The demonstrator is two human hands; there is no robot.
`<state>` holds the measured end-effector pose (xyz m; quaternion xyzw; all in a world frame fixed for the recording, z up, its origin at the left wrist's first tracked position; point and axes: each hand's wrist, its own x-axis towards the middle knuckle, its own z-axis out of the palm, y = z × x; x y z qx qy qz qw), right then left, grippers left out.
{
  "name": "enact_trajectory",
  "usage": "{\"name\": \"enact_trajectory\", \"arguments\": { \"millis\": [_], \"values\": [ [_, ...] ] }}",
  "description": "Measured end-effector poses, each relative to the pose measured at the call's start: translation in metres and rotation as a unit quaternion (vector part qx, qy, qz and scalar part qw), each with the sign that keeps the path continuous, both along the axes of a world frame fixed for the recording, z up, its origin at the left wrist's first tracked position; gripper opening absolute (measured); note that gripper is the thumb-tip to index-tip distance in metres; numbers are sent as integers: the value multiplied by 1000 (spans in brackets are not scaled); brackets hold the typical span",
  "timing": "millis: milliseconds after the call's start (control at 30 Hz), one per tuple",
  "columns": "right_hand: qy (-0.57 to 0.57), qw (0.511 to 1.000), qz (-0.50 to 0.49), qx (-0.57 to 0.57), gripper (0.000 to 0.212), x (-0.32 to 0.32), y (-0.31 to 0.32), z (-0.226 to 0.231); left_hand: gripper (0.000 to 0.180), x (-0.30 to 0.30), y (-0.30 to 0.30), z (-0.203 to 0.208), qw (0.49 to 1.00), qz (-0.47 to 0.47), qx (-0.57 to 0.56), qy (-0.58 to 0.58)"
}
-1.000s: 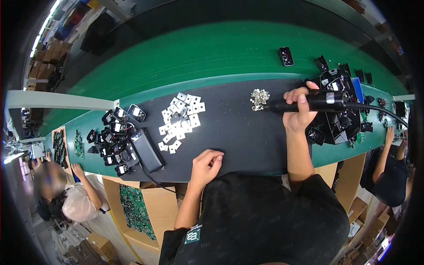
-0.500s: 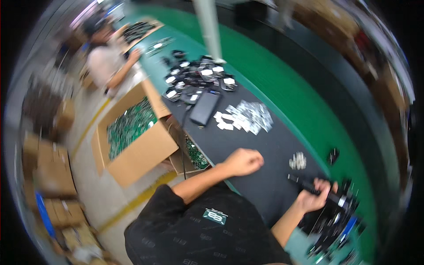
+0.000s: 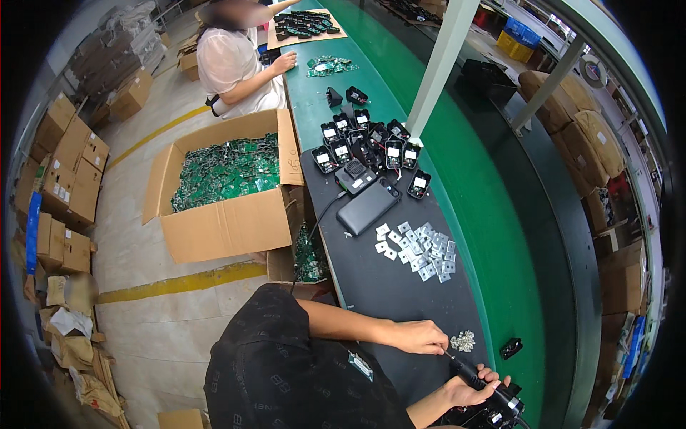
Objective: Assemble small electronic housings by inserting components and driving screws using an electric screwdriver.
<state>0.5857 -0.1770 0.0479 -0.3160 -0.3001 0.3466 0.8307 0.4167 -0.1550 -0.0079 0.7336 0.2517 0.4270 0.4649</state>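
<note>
My right hand (image 3: 471,392) is closed around a black electric screwdriver (image 3: 466,370), its thin tip pointing up and left. My left hand (image 3: 423,337) is pinched at that tip; whatever it may hold is too small to make out. Just beside the left fingertips lies a little heap of small silvery screws (image 3: 463,341) on the black mat (image 3: 386,286). Beyond it several flat metal plates with holes (image 3: 426,250) are spread out. Dark parts partly hidden by my right hand lie at the lower right.
A long black power bank-like box (image 3: 368,207) and several open black housings (image 3: 371,139) sit farther up the bench. At left stands a carton (image 3: 225,225) full of green circuit boards (image 3: 229,171). A co-worker sits beyond it. One black housing (image 3: 511,348) lies on the green strip.
My left hand has moved right and down to the screwdriver tip, its fingers now pinched. The right hand, with the screwdriver, sits lower in view. The whole view has shifted and sharpened.
</note>
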Motion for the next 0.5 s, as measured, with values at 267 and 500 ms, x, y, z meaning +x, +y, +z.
{"name": "enact_trajectory", "arguments": {
  "millis": [267, 500],
  "values": [
    [10, 1000, -9, 1, 32, -15, 7, 15, 12, -16, 12, -5, 987, -57, -151, -14],
    [-23, 999, -15, 26, 38, -31, -9, 20, 20, -23, 6, -3, 914, -153, -360, -110]
  ]
}}
